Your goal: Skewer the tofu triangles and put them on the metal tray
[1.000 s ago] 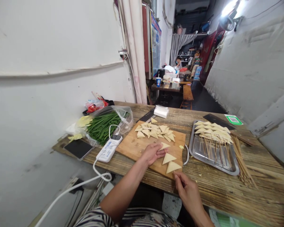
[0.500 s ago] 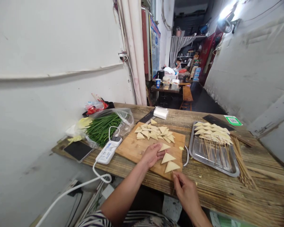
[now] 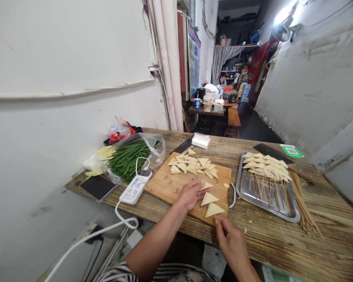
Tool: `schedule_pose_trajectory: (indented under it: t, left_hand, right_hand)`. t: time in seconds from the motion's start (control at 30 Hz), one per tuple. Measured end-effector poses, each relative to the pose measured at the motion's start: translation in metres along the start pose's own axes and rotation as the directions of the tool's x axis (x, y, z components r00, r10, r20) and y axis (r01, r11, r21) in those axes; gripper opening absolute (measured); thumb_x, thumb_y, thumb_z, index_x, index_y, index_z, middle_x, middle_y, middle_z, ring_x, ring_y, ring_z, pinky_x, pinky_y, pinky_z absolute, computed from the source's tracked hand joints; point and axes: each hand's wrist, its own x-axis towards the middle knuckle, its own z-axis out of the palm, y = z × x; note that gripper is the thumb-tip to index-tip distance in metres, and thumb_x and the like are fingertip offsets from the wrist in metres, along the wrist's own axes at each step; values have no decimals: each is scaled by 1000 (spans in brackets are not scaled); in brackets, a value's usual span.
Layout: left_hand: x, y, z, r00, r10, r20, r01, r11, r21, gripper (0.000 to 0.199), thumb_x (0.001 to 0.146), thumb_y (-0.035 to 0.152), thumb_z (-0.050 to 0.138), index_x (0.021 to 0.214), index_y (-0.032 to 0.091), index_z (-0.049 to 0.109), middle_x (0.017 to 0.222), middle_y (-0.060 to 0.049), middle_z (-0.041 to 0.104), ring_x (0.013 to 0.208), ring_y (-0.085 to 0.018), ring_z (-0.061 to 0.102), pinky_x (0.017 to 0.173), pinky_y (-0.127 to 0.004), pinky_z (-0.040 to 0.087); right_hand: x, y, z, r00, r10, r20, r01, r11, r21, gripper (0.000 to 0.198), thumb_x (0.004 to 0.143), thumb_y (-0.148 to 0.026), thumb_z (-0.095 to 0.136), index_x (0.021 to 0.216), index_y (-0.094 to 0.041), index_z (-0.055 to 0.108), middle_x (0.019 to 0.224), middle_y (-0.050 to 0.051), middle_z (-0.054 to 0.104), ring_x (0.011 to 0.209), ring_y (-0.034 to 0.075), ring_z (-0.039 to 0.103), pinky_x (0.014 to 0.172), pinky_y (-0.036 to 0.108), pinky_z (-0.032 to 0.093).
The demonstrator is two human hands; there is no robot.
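My left hand [image 3: 192,194] holds a pale tofu-skin triangle [image 3: 206,185] at the far end of a thin wooden skewer, its fingers closed on the piece. Two more triangles sit lower on the same skewer, the nearest tofu triangle [image 3: 214,210] close to my right hand. My right hand [image 3: 228,231] pinches the skewer [image 3: 215,216] below them. Underneath lies a wooden cutting board [image 3: 161,186], with a pile of loose tofu triangles [image 3: 191,164] on its far half.
To the right, a metal tray [image 3: 253,192] carries filled skewers [image 3: 266,166], and bare skewers [image 3: 306,207] lie beside it. On the left are bagged green chives [image 3: 129,158], a white power strip [image 3: 136,187] and a black tablet-like slab [image 3: 97,187]. A knife [image 3: 184,146] rests behind the board.
Both hands stay on the skewer and its three triangles, with only a slight shift. The whole view has moved a little.
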Motion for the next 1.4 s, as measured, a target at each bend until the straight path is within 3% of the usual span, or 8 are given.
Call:
schedule_pose_trajectory:
  t: [0.73, 1.03, 1.23, 1.4]
  left_hand:
    - [4, -9, -4, 999, 27, 45, -28, 999, 29, 18, 66, 22, 67, 76, 8, 61, 82, -14, 66, 74, -20, 64, 64, -27, 51]
    - [-4, 0, 0, 997, 39, 69, -38, 999, -24, 27, 76, 35, 56, 88, 11, 58, 88, -13, 65, 74, -20, 64, 66, -33, 52]
    - [-14, -8, 6, 993, 13, 119, -19, 999, 49, 24, 69, 28, 65, 83, 8, 60, 82, -12, 66, 73, -18, 63, 69, -31, 51]
    - [-18, -16, 12, 994, -5, 109, 7, 1000, -20, 26, 67, 23, 67, 86, 7, 61, 84, -13, 67, 75, -20, 64, 70, -32, 51]
  right_hand:
    - [4, 3, 6, 1000, -14, -23, 14, 1000, -16, 36, 89, -39, 34, 83, -15, 60, 71, 8, 65, 59, 17, 62, 55, 22, 45]
    - [6, 6, 5, 999, 15, -37, -14, 1000, 11, 35, 89, -40, 36, 82, -15, 60, 69, 6, 64, 58, 15, 60, 54, 19, 44]
    - [7, 3, 5, 997, 26, -75, -25, 999, 22, 32, 89, -36, 36, 82, -15, 60, 66, 4, 62, 56, 14, 58, 52, 19, 42]
    - [6, 4, 7, 994, 1, -109, 3, 999, 33, 31, 88, -35, 37, 82, -14, 60, 64, 4, 61, 54, 14, 57, 52, 20, 42]
